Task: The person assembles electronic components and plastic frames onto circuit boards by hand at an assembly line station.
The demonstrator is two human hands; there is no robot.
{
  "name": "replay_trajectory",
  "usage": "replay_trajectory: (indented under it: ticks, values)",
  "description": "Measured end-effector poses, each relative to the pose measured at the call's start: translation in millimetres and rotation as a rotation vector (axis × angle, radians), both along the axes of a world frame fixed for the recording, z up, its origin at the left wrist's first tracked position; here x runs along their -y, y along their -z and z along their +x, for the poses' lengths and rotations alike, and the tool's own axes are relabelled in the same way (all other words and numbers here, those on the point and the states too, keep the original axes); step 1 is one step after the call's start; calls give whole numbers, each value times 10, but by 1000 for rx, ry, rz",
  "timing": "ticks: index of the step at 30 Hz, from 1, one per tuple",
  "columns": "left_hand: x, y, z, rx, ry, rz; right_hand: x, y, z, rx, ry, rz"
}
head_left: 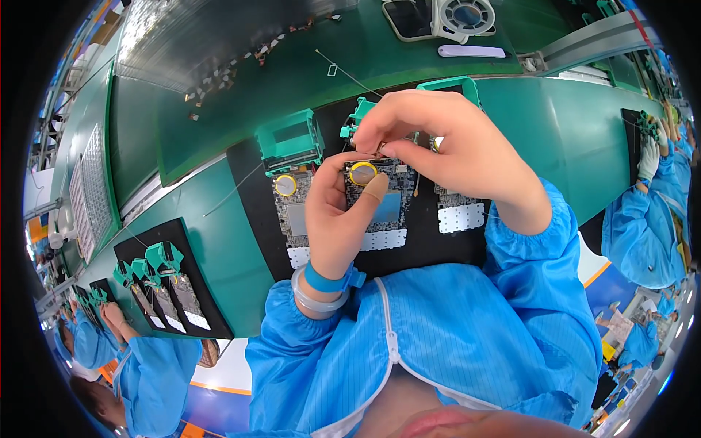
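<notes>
At the far left a co-worker's hand [111, 315] rests beside another black tray [175, 281] carrying green clips and boards, well apart from us. Moving right, on our own black tray [248, 190] the first circuit board [293, 208] lies with its coin cell [285, 185] under an open green clamp [292, 139]. Next our left hand [337, 219] rests on the middle circuit board [380, 197], thumb pressed flat just beside its round coin cell [362, 173], the other fingers curled under and steadying the board. Our right hand [445, 142] reaches across from the right, fingertips pinched together on something small at the board's top edge, by the green clip [358, 117]; what it pinches is hidden from us. We judge the work goes best with the left thumb holding the board still while the right fingertips make small, level moves. The third board [460, 212] sits close under our right wrist, so room there is tight; the green table [555, 131] to the right is open until another worker's tray [639, 124]
</notes>
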State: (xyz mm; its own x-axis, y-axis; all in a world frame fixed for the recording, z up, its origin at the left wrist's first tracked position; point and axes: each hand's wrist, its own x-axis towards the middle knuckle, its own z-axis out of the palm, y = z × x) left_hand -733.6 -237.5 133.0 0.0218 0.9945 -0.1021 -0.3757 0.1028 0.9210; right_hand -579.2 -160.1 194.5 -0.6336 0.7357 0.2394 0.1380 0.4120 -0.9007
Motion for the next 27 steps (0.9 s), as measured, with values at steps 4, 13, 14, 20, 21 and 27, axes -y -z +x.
replay_trajectory:
  ticks: [4,13,14,20,21,27]
  values:
    - [10,4,-16,-16,-7,16,7,-13,-20,80,19,151]
    - [6,-9,-1,-38,-5,31,14,-6,-19,157,22,245]
    - [9,-9,9,-28,-11,28,16,13,-16,173,18,247]
    - [6,8,26,-22,-18,39,39,26,9,245,-7,290]
    - [4,9,27,-21,-21,54,45,30,12,237,-14,318]
    - [-3,17,39,-3,-42,32,82,-39,-2,307,-35,402]
